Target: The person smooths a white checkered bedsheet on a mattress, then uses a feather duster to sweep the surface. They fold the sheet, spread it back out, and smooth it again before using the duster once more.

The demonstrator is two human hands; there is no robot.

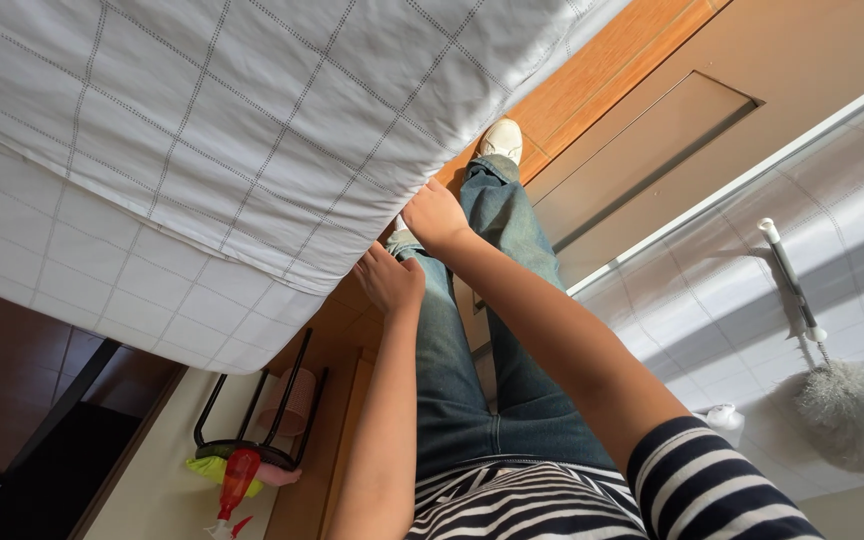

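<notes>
A white quilt (202, 150) with a thin grey grid pattern fills the upper left, its corner hanging near my legs. My right hand (435, 215) presses against the quilt's edge with the fingers tucked under the fabric. Just below it, my left hand (389, 280) is curled closed on the same edge. Both bare forearms reach up from my striped shirt (552, 500). My jeans (482, 330) and one white shoe (501, 140) show behind the hands, above the orange wooden floor (592, 90).
A black metal stool (262, 420) stands at lower left, with a red spray bottle (237, 480), a yellow-green cloth and a pink item by it. On the right, a fluffy grey duster (842, 405) with a white handle lies on a white checked surface, near a small white bottle (722, 420).
</notes>
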